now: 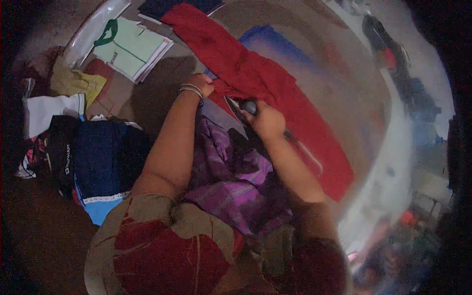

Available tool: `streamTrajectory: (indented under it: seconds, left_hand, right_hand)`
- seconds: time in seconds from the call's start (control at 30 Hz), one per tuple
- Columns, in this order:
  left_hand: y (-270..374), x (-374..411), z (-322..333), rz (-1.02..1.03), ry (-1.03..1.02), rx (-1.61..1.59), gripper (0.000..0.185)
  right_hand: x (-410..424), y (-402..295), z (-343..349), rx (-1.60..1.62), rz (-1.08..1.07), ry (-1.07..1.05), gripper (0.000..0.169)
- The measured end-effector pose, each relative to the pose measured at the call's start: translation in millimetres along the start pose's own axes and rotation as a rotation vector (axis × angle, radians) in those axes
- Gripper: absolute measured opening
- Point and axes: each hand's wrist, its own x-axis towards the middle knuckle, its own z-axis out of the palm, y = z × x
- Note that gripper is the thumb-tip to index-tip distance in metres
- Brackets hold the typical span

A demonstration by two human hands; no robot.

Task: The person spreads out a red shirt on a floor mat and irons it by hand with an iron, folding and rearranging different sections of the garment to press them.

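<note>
A long red garment (273,75) lies stretched diagonally across the patterned surface before me. My right hand (269,120) grips the handle of a clothes iron (250,107), its metal edge at the near border of the red cloth. The iron is tilted, and the hand hides part of it. With closed fingers, my left hand (201,85) pinches the near edge of the same garment, just left of the iron. Bangles circle that wrist. Below the iron, a purple striped cloth (236,191) lies bunched by my lap.
Folded pale green clothes (131,48) lie at the upper left. Nearer are a yellow cloth (83,86), a white garment (53,114) and dark blue clothing (103,158). A blue patch (273,40) shows beyond the red garment. The iron's cord (313,158) runs beside my right forearm.
</note>
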Motion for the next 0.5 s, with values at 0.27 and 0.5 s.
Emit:
streamTrajectory:
  seconds: [0.27, 0.5]
  left_hand:
    - [33, -25, -23, 0.150, 0.626, -0.508, 0.028]
    - [23, -26, -18, 0.145, 0.692, -0.449, 0.028]
  right_hand:
    - [36, -32, 26, -0.008, 0.013, -0.093, 0.040]
    - [26, -35, 28, 0.000, -0.147, -0.118, 0.017]
